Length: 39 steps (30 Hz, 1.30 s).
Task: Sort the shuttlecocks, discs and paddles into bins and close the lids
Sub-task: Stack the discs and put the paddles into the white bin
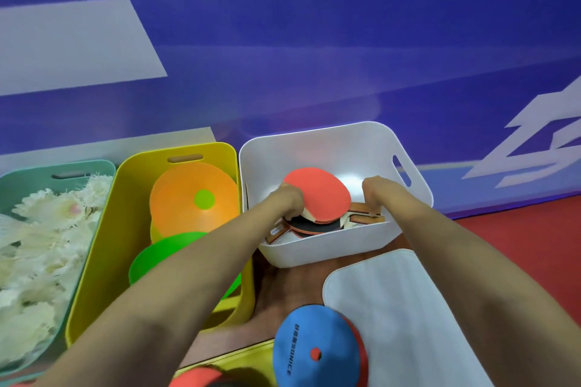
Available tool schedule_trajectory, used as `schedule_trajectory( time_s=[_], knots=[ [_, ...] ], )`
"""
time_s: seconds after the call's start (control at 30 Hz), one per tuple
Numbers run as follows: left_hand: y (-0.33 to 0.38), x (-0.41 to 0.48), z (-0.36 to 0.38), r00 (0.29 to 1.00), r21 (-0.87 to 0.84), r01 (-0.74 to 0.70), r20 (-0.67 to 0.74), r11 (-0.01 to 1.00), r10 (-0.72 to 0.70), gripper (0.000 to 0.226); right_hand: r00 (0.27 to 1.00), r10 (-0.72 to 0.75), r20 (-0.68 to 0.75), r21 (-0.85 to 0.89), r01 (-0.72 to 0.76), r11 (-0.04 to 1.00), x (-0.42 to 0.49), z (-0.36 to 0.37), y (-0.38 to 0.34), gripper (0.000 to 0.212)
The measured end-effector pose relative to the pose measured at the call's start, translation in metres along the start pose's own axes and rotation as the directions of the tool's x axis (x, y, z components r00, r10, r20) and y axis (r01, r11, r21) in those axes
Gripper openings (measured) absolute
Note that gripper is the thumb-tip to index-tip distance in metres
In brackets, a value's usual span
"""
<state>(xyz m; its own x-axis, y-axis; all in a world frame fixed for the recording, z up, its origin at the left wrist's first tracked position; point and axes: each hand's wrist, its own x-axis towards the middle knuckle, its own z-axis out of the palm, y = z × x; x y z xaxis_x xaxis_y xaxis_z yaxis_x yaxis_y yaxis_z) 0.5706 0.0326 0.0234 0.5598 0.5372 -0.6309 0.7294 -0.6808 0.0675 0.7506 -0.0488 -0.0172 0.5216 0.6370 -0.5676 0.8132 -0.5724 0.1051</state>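
Observation:
Both my hands reach into the white bin (418,173), which holds several paddles. My left hand (289,198) grips the left edge of the top red paddle (323,196). My right hand (375,195) has its fingers curled down on a wooden paddle handle (364,214) at the right. A black-faced paddle (317,226) lies under the red one. The yellow bin (103,248) holds orange (185,198) and green discs (163,253). The teal bin (19,176) at the left is full of white shuttlecocks (41,245).
A white lid (408,317) lies on the floor in front of the white bin. A blue disc (314,352) over a red one sits near the bottom, with a yellow lid edge (239,358) and a red disc (195,378) beside it. A blue wall stands behind.

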Motion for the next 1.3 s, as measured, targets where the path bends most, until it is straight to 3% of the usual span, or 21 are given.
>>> schedule_trajectory(
  time_s=[0.07, 0.13, 0.17, 0.23, 0.43, 0.53, 0.63, 0.7, 0.8, 1.0, 1.13, 1.3],
  knots=[
    [-0.008, 0.012, 0.011, 0.994, 0.286, -0.086, 0.085, 0.954, 0.064, 0.035, 0.999, -0.038, -0.017, 0.048, 0.038, 0.998, -0.002, 0.0, -0.001, 0.042],
    [-0.012, 0.018, 0.016, 0.986, 0.361, -0.156, 0.11, 0.92, 0.124, 0.036, 0.997, -0.071, -0.037, 0.115, 0.075, 0.99, -0.01, -0.001, -0.007, 0.048],
    [-0.012, 0.014, 0.016, 0.991, 0.304, -0.121, 0.089, 0.945, 0.098, 0.034, 0.995, -0.076, -0.063, 0.148, 0.084, 0.985, -0.015, -0.001, -0.01, 0.047],
    [-0.013, 0.01, 0.018, 1.0, 0.02, 0.0, 0.0, 1.0, 0.0, 0.032, 0.99, -0.075, -0.124, 0.203, 0.099, 0.974, -0.024, -0.003, -0.013, 0.042],
    [-0.032, -0.03, 0.014, 0.944, -0.361, -0.155, -0.329, 0.92, 0.03, 0.049, 0.934, -0.071, -0.349, 0.432, 0.228, 0.873, -0.077, -0.01, -0.027, 0.043],
    [-0.041, -0.079, 0.019, 0.788, -0.482, -0.402, -0.616, 0.779, 0.025, 0.034, 0.849, -0.133, -0.512, 0.517, 0.428, 0.741, -0.124, -0.011, -0.043, 0.04],
    [-0.056, -0.131, 0.04, 0.626, -0.503, -0.59, -0.779, 0.631, -0.035, 0.025, 0.771, -0.199, -0.605, 0.524, 0.574, 0.63, -0.177, -0.008, -0.067, 0.038],
    [-0.071, -0.163, 0.059, 0.528, -0.445, -0.637, -0.847, 0.629, -0.065, 0.026, 0.724, -0.215, -0.655, 0.501, 0.63, 0.593, -0.209, 0.001, -0.084, 0.037],
    [-0.095, -0.207, 0.091, 0.459, -0.358, -0.63, -0.887, 0.689, -0.041, 0.025, 0.701, -0.28, -0.656, 0.482, 0.674, 0.559, -0.253, 0.022, -0.111, 0.038],
    [-0.164, -0.25, 0.191, 0.564, -0.235, -0.514, -0.817, 0.825, 0.118, 0.025, 0.758, -0.367, -0.539, 0.433, 0.623, 0.651, -0.296, 0.111, -0.164, 0.037],
    [-0.216, -0.26, 0.253, 0.688, -0.168, -0.33, -0.717, 0.929, 0.114, 0.027, 0.909, -0.298, -0.293, 0.226, 0.368, 0.902, -0.305, 0.174, -0.198, 0.046],
    [-0.264, -0.265, 0.315, 0.869, -0.15, -0.158, -0.491, 0.976, 0.065, 0.036, 0.986, -0.139, -0.093, 0.144, 0.152, 0.978, -0.323, 0.228, -0.23, 0.058]
  ],
)
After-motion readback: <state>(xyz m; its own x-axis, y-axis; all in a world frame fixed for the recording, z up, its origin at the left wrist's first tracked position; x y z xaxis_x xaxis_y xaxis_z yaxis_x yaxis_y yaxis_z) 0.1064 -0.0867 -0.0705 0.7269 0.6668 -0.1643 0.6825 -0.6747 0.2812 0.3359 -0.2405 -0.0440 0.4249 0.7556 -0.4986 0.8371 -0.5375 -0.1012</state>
